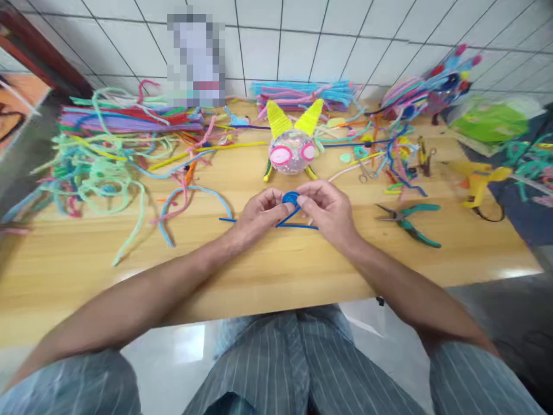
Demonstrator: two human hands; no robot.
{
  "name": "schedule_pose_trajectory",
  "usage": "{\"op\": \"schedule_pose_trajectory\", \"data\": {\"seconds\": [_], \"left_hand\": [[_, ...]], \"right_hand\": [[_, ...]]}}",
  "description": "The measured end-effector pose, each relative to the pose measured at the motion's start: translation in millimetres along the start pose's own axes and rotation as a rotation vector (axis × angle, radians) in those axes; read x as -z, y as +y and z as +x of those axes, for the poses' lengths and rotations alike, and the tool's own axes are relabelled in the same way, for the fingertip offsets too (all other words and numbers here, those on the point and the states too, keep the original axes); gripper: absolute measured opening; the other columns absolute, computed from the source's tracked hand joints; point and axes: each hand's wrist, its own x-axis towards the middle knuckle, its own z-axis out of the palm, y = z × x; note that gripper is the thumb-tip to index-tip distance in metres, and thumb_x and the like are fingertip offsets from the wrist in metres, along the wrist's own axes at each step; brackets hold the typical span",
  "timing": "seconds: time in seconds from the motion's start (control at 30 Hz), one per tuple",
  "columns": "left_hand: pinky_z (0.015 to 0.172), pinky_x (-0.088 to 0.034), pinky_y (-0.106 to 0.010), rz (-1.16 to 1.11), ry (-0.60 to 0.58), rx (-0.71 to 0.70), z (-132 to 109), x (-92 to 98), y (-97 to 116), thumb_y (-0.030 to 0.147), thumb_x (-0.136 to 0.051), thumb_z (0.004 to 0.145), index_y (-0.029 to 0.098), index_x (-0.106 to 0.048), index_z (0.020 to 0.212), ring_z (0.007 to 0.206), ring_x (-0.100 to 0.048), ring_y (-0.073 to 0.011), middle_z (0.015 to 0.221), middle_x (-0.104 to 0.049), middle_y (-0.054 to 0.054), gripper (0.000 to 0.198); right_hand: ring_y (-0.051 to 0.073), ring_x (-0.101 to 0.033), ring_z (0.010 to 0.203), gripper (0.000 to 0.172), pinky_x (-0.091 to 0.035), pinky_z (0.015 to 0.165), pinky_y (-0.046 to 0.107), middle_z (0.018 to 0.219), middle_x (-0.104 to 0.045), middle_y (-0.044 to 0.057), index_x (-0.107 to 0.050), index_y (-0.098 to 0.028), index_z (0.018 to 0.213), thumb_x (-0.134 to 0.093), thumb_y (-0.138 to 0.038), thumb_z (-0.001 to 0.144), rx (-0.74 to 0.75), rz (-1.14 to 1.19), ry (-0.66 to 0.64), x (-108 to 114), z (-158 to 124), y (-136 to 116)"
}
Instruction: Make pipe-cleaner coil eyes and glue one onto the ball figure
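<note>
Both hands meet over the middle of the wooden table (268, 276). My left hand (259, 214) and my right hand (329, 212) pinch a dark blue pipe cleaner (291, 199) between them. Its upper end is wound into a small flat coil at the fingertips. The loose tail runs down onto the table under the hands. Just beyond the hands stands a round pipe-cleaner figure (292, 150) with yellow ears and pink eyes.
Heaps of loose coloured pipe cleaners (108, 150) cover the left and back of the table. Teal-handled pliers (408, 222) lie to the right of my hands. A yellow glue gun (477, 184) and small scissors (425, 155) sit further right. A tiled wall stands behind.
</note>
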Motion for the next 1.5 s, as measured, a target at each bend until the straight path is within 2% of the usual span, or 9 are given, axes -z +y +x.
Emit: {"op": "schedule_pose_trajectory", "data": {"seconds": [0.2,0.4,0.67,1.0,1.17,1.5], "left_hand": [[0.052,-0.032,-0.024,0.049,0.043,0.002,0,0.9,1,0.046,-0.087,0.072,0.019,-0.061,0.076,0.053,-0.04,-0.0077,0.058,-0.052,0.007,0.038],[0.052,-0.033,-0.024,0.057,0.055,0.006,-3,-0.9,4,0.045,-0.087,0.071,0.018,-0.062,0.076,0.052,-0.042,-0.0078,0.059,-0.053,0.007,0.037],[0.051,-0.032,-0.023,0.037,0.118,0.003,-1,-0.9,0,0.042,-0.086,0.071,0.018,-0.065,0.079,0.052,-0.043,-0.0076,0.063,-0.06,0.004,0.033],[0.052,-0.033,-0.023,0.02,0.17,-0.006,-3,-3.8,1,0.036,-0.081,0.075,0.019,-0.062,0.079,0.052,-0.043,-0.0076,0.059,-0.056,0.006,0.026],[0.051,-0.032,-0.023,-0.029,0.154,-0.003,-1,-1.0,-2,0.036,-0.082,0.076,0.018,-0.064,0.08,0.051,-0.044,-0.0074,0.061,-0.059,0.005,0.026],[0.05,-0.028,-0.023,-0.122,0.084,-0.015,1,2.6,-7,0.034,-0.084,0.08,0.018,-0.065,0.081,0.049,-0.038,-0.0063,0.056,-0.052,0.008,0.025]], "right_hand": [[0.014,-0.068,0.075,0.014,-0.055,0.061,0.026,0.087,-0.074,0.0,-0.07,-0.022,0.1,-0.073,-0.03,0.089,0.002,-0.049,-0.007,-1,-1,-4],[0.015,-0.068,0.074,0.015,-0.053,0.058,0.025,0.087,-0.075,0.001,-0.071,-0.022,0.101,-0.072,-0.031,0.089,-0.02,-0.062,-0.02,0,-1,-5],[0.014,-0.065,0.07,0.012,-0.052,0.061,0.026,0.083,-0.073,0.0,-0.071,-0.022,0.099,-0.066,-0.024,0.089,0.016,-0.094,-0.025,-2,-2,-7],[0.016,-0.069,0.075,0.012,-0.054,0.067,0.029,0.085,-0.074,0.0,-0.07,-0.022,0.1,-0.068,-0.025,0.089,0.042,-0.082,-0.046,-4,-3,2],[0.016,-0.071,0.078,0.015,-0.058,0.072,0.03,0.087,-0.076,0.001,-0.069,-0.023,0.102,-0.071,-0.028,0.088,0.01,-0.062,-0.053,-5,-3,3],[0.014,-0.071,0.077,0.015,-0.059,0.073,0.029,0.088,-0.076,0.0,-0.068,-0.022,0.103,-0.071,-0.027,0.089,-0.025,0.021,-0.069,-6,-2,0]]}}
